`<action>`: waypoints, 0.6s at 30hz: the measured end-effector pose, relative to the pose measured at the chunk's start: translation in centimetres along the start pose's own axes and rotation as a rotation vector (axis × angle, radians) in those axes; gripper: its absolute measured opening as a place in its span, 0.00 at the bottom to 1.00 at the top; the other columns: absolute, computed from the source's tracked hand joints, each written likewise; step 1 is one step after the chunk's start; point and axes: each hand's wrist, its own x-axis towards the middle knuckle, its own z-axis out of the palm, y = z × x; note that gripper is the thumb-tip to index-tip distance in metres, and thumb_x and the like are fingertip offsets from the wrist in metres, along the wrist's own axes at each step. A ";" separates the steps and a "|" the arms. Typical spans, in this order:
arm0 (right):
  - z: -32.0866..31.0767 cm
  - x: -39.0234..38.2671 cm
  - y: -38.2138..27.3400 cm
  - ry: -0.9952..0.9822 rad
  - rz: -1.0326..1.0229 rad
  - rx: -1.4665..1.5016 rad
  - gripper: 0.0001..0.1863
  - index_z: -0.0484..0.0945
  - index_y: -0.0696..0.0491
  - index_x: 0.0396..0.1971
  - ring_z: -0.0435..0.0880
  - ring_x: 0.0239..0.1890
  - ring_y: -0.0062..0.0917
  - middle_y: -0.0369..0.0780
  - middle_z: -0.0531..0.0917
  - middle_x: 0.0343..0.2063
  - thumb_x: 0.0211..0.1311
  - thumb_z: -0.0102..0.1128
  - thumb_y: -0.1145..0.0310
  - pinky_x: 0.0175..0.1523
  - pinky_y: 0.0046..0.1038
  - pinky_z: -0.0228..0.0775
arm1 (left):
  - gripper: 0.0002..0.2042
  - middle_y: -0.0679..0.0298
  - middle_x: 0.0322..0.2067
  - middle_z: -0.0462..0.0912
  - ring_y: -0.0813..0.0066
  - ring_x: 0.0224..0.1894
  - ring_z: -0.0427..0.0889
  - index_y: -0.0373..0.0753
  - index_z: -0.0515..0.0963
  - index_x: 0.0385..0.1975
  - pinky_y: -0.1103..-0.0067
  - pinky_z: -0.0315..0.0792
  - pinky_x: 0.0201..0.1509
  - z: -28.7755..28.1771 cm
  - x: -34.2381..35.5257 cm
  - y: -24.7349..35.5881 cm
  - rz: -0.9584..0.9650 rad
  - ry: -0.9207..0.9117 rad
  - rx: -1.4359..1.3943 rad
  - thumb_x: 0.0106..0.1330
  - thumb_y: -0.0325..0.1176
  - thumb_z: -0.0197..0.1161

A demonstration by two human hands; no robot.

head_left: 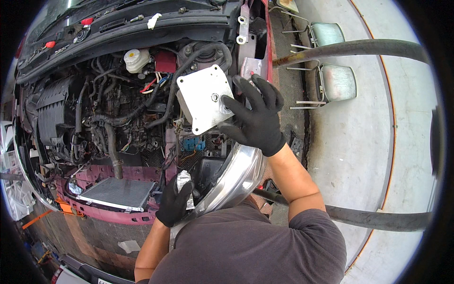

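Note:
A flat, squarish silver metal plate [201,92] with holes at its corners and a small round fitting near its middle lies tilted over the right side of the engine bay. My right hand [257,113], in a black glove, reaches over its right edge. An index fingertip touches the plate beside a shiny grey smear, and the fingers are spread. Lower down, my left hand [174,204], also gloved in black, is closed around a crumpled silver squeeze tube [184,182]. That hand is by the inner edge of the headlight [243,173]. What supports the plate from below is mostly hidden.
The open engine bay holds hoses, wiring, a white fluid reservoir [135,60] and a black ribbed housing [59,111]. A radiator [118,193] lies at the front. Two chairs [338,81] stand by the wall. Thick grey bars [354,49] extend in from the right.

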 end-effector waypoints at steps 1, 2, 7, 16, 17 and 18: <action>-0.3 0.1 0.2 0.024 0.012 0.016 0.30 0.86 0.35 0.48 0.63 0.70 0.43 0.38 0.74 0.65 0.45 0.74 0.38 0.73 0.46 0.46 | 0.11 0.70 0.31 0.77 0.81 0.32 0.72 0.38 0.76 0.44 0.78 0.68 0.37 0.0 0.1 0.1 0.013 -0.005 0.011 0.76 0.40 0.60; -0.6 0.1 0.6 0.048 0.024 0.032 0.30 0.86 0.36 0.48 0.63 0.70 0.44 0.39 0.74 0.66 0.45 0.73 0.38 0.73 0.46 0.46 | 0.11 0.70 0.31 0.77 0.81 0.32 0.72 0.38 0.76 0.45 0.78 0.69 0.37 -0.2 0.0 -0.2 -0.017 -0.013 0.000 0.76 0.40 0.60; -1.5 -0.2 2.4 0.024 0.106 0.162 0.32 0.84 0.43 0.55 0.60 0.72 0.48 0.46 0.72 0.68 0.54 0.69 0.40 0.75 0.48 0.45 | 0.11 0.71 0.31 0.77 0.82 0.33 0.71 0.38 0.76 0.48 0.78 0.69 0.38 -0.4 -0.1 -1.2 -0.029 0.006 0.015 0.76 0.39 0.60; 0.1 -2.9 1.8 -0.012 0.216 0.186 0.35 0.82 0.46 0.58 0.63 0.71 0.50 0.48 0.71 0.68 0.55 0.70 0.41 0.75 0.48 0.47 | 0.08 0.73 0.29 0.74 0.84 0.31 0.68 0.39 0.75 0.43 0.80 0.65 0.35 0.0 -0.1 -0.7 -0.057 0.020 -0.005 0.76 0.37 0.60; 0.0 -3.3 1.2 -0.010 0.249 0.161 0.36 0.81 0.47 0.59 0.63 0.71 0.50 0.48 0.72 0.68 0.55 0.70 0.41 0.74 0.49 0.47 | 0.08 0.73 0.29 0.73 0.84 0.31 0.68 0.39 0.75 0.43 0.80 0.64 0.35 0.1 -0.2 -0.7 -0.062 0.029 -0.015 0.76 0.37 0.60; -0.1 -3.6 0.6 -0.023 0.251 0.166 0.37 0.80 0.48 0.60 0.63 0.71 0.50 0.48 0.72 0.68 0.55 0.70 0.41 0.74 0.49 0.48 | 0.08 0.74 0.29 0.73 0.84 0.30 0.67 0.40 0.75 0.43 0.80 0.64 0.34 0.2 -0.2 -0.6 -0.066 0.036 -0.027 0.76 0.37 0.60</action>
